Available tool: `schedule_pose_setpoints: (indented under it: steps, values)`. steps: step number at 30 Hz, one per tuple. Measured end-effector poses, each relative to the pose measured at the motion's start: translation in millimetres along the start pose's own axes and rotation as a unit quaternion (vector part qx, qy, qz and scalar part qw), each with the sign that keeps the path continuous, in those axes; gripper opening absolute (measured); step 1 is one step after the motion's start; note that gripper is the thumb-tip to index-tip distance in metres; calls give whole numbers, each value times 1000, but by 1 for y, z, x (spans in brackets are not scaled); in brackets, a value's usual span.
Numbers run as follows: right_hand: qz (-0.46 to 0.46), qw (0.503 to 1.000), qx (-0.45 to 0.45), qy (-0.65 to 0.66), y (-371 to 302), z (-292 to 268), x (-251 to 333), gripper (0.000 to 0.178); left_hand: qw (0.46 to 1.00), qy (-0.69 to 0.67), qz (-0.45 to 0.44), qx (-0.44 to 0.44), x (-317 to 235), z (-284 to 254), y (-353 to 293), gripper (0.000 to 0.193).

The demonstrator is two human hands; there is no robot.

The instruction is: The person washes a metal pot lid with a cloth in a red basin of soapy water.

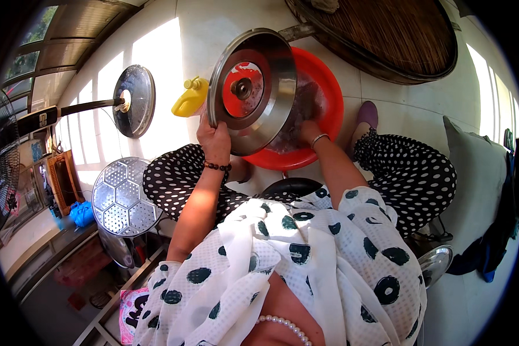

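Note:
A large pot lid point(274, 115) with a broad steel rim, a see-through middle and a dark knob stands tilted on edge, partly over the red plastic basin point(335, 109). My left hand point(214, 141) is closed on the lid's near left rim, thumb up against it. My right hand point(310, 132) reaches into the basin, beside the lid, down at the foamy water point(282, 142). Its fingers are mostly hidden, so whether they hold anything is unclear. Left of the lid, a yellow plastic bottle point(188, 101) is on the floor.
A big woven basket point(380, 34) stands at the far right. A fan's round base point(134, 101) is on the left. Nearer are a perforated metal stool seat point(126, 196) and a blue bag point(82, 214). Grey fabric point(473, 173) hangs at the right, above a shiny lid point(436, 265).

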State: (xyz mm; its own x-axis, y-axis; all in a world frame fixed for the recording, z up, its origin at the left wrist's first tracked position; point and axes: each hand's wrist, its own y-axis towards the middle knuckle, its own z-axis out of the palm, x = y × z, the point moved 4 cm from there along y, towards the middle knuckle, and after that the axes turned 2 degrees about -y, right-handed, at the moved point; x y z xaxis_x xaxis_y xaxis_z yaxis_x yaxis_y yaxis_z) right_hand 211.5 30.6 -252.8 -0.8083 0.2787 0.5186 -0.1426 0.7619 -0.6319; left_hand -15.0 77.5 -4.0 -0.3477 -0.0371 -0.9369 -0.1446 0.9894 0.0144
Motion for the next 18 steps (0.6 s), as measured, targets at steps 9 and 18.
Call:
schedule_pose_setpoints:
  steps: [9, 18]
  values:
    - [-15, 915, -93, 393, -48, -62, 47, 38, 968, -218, -66, -101, -2, -19, 29, 40]
    - [-264, 899, -332, 111, -119, -151, 174, 33, 973, -207, -53, -91, -5, -37, 31, 41]
